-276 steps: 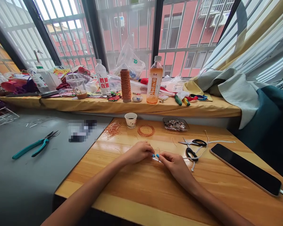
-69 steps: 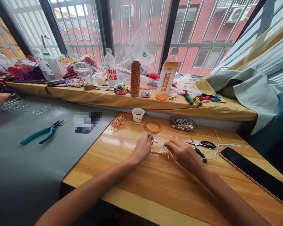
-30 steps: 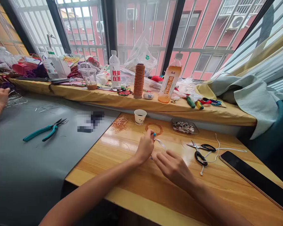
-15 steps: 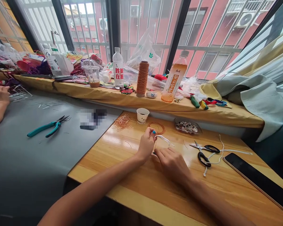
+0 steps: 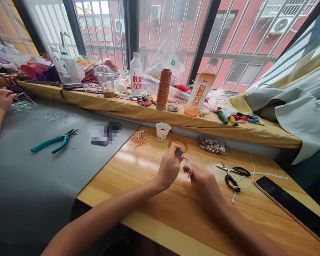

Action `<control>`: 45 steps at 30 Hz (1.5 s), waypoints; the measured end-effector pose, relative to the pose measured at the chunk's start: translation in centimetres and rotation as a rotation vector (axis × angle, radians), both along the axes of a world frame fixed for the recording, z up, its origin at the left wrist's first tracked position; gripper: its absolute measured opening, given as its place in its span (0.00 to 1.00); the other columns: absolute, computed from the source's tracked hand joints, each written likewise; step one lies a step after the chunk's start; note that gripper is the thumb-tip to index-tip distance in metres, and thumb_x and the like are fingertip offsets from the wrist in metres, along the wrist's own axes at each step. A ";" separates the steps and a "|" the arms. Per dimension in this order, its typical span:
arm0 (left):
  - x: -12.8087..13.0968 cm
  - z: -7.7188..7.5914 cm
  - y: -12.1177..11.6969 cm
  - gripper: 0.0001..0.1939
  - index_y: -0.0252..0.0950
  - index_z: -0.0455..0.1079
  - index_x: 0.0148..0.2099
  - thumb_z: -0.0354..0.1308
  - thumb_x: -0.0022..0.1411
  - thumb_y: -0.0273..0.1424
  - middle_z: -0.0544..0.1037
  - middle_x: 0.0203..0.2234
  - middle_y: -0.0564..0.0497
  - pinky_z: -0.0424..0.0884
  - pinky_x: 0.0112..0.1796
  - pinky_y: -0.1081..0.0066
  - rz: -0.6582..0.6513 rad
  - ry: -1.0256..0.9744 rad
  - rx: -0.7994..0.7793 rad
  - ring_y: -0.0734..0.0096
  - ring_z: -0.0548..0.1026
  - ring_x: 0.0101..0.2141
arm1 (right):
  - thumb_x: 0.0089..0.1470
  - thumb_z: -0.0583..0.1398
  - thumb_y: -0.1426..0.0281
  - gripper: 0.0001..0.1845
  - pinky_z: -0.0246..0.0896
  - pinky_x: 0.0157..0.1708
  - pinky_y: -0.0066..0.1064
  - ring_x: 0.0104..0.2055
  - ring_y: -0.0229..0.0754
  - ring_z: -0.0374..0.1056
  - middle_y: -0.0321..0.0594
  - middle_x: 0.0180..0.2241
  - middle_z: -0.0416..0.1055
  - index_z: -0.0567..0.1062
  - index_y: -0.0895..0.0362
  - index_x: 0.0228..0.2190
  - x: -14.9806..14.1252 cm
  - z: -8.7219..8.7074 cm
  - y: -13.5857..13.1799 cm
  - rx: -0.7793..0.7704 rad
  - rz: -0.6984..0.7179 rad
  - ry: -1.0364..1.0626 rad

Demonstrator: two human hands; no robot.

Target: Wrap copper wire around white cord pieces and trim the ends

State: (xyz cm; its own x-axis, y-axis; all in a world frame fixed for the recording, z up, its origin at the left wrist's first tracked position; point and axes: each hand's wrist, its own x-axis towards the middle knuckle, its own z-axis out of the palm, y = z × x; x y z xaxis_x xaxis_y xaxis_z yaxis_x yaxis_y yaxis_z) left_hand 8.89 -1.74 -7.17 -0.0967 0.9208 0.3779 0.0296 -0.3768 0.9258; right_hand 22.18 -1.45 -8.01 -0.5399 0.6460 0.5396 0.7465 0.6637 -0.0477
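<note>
Daylight through barred window (image 5: 131,32); pink building (image 5: 252,40) outside; cloth-draped sill (image 5: 117,107); wooden table (image 5: 138,185) beside grey table (image 5: 42,177).

Between the hands (image 5: 169,168) (image 5: 204,179) is the cord (image 5: 190,170), left of the scissors (image 5: 228,170), which lie before the tray (image 5: 227,151)

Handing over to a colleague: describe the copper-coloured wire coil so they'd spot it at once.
On the wooden tabletop, find the paper cup near the far edge. The wire coil lies just to its right, partly hidden by the left hand. Its neat ring sets it apart from the tangled wire pile.
</note>
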 end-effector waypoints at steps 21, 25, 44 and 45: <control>0.2 0.2 0.6 0.07 0.34 0.53 0.27 0.48 0.55 0.30 0.53 0.12 0.62 0.43 0.17 0.82 -0.426 -0.564 -0.353 0.86 0.48 0.13 | 0.53 0.47 0.77 0.13 0.48 0.20 0.25 0.19 0.34 0.59 0.38 0.20 0.65 0.70 0.61 0.26 0.0 -1.8 1.2 0.209 0.071 -0.144; 0.3 -0.5 1.0 0.07 0.35 0.51 0.27 0.43 0.58 0.27 0.55 0.14 0.61 0.44 0.16 0.81 -0.288 -0.517 -0.373 0.86 0.48 0.13 | 0.47 0.49 0.82 0.12 0.48 0.19 0.27 0.21 0.38 0.62 0.40 0.22 0.67 0.71 0.62 0.28 -1.1 -1.4 -0.4 0.290 0.066 -0.436; 1.2 -2.7 -0.4 0.08 0.34 0.58 0.36 0.41 0.54 0.22 0.64 0.23 0.55 0.59 0.27 0.77 -0.144 0.408 0.203 0.78 0.61 0.24 | 0.44 0.53 0.57 0.18 0.35 0.16 0.24 0.17 0.30 0.41 0.28 0.14 0.47 0.68 0.60 0.24 2.9 4.4 3.3 -1.106 0.076 0.417; 1.1 -2.7 -0.4 0.07 0.34 0.59 0.35 0.42 0.54 0.23 0.64 0.23 0.54 0.60 0.27 0.77 -0.143 0.403 0.229 0.77 0.62 0.24 | 0.44 0.53 0.57 0.17 0.37 0.16 0.24 0.18 0.30 0.43 0.28 0.14 0.48 0.67 0.60 0.22 2.7 3.2 3.3 -1.068 0.094 0.409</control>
